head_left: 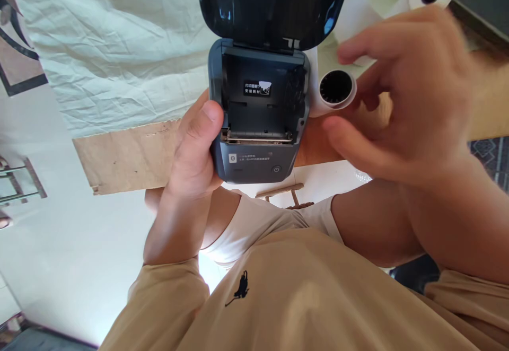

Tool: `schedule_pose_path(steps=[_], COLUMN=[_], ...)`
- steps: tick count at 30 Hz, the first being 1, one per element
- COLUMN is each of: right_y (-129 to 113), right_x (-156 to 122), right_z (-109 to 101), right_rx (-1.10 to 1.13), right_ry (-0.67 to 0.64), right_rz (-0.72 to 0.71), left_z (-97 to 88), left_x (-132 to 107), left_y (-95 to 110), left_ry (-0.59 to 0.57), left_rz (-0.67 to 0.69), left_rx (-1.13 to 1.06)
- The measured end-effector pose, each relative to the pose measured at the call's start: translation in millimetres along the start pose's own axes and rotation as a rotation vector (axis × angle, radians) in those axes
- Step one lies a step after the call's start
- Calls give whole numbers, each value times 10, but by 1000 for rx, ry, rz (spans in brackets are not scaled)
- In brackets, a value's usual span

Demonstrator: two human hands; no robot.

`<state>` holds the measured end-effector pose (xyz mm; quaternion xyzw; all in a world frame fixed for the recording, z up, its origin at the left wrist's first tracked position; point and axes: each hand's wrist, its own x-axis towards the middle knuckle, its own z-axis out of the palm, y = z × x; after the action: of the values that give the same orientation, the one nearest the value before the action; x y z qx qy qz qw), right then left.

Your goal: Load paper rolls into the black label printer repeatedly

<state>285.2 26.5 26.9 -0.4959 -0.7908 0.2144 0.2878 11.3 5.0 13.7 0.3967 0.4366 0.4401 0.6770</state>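
Left hand (196,152) clasps an open printer (258,112) at left — right hand (423,86), thumb and fingers spread, hovers beside a paper roll (337,105).

A paper roll (336,91) lies right of the printer (257,120).

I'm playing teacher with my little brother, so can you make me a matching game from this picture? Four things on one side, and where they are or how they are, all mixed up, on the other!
Things
1. Dark blue-grey plastic device
2. Glossy black plastic lid
3. Nearer white paper roll with a wide black core
4. Pale green wrinkled cloth

Places and states
A. Spread out, left of the device
B. Gripped by the left hand
C. Between the device and the right hand
D. Open, at the device's far edge

Right pairs: 1-B, 2-D, 3-C, 4-A
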Motion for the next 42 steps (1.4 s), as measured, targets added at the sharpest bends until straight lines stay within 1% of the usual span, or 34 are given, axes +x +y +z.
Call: schedule_pose_path(steps=[2, 3, 5, 11, 16, 21, 24, 26, 28, 30, 33, 35, 36, 38, 39, 40, 42], right_y=[-3, 12, 48, 97, 65, 55, 75, 70, 51, 35, 39, 46, 46, 38, 31, 25, 15], right_x=[18, 21, 19, 33, 45, 45, 41, 32, 24, 23, 29, 27, 24, 14, 10, 8, 11], right_z=[46, 62, 80, 108, 114, 99, 81, 73, 74, 85, 101, 100, 97, 93, 97, 104, 124], right_rx=[-119, -175, -236, -199, -195, -183, -200, -188, -153, -131, -141, -147, -142, -121, -109, -104, -124], right_ry=[-37, -39, -32, -61, 0, -10, -3, -3, -41, -75, -32, 0, -7, -39, -62, -56, 15], right_rz=[-136, -181, -219, -299, -277, -262, -266, -240, -210, -210, -197, -177, -171, -175, -185, -188, -176], left_z=[-8, -9, -8, 5, 15, 31, 36, 33, 27, 23, 21, 17, 14, 9, 8, 9, 16], left_x=[-24, -28, -23, 10, 5, -24, 3, 47, 99, 137, 144, 126, 114, 83, 66, 49, 19], left_y=[21, 21, 9, 3, 29, 16, -21, -64, -124, -191, -265, -268, -250, -178, -131, -82, 0], left_ry=[5, 6, 10, -12, 3, 2, -1, -14, -36, -50, -66, -88, -92, -94, -72, -52, -3], left_rz=[3, -1, 3, 37, 49, 39, 71, 96, 149, 229, 258, 264, 272, 221, 167, 107, 11], left_rx=[-7, -11, -24, -11, -13, -30, -54, -57, -71, -102, -116, -134, -145, -130, -110, -84, -59])
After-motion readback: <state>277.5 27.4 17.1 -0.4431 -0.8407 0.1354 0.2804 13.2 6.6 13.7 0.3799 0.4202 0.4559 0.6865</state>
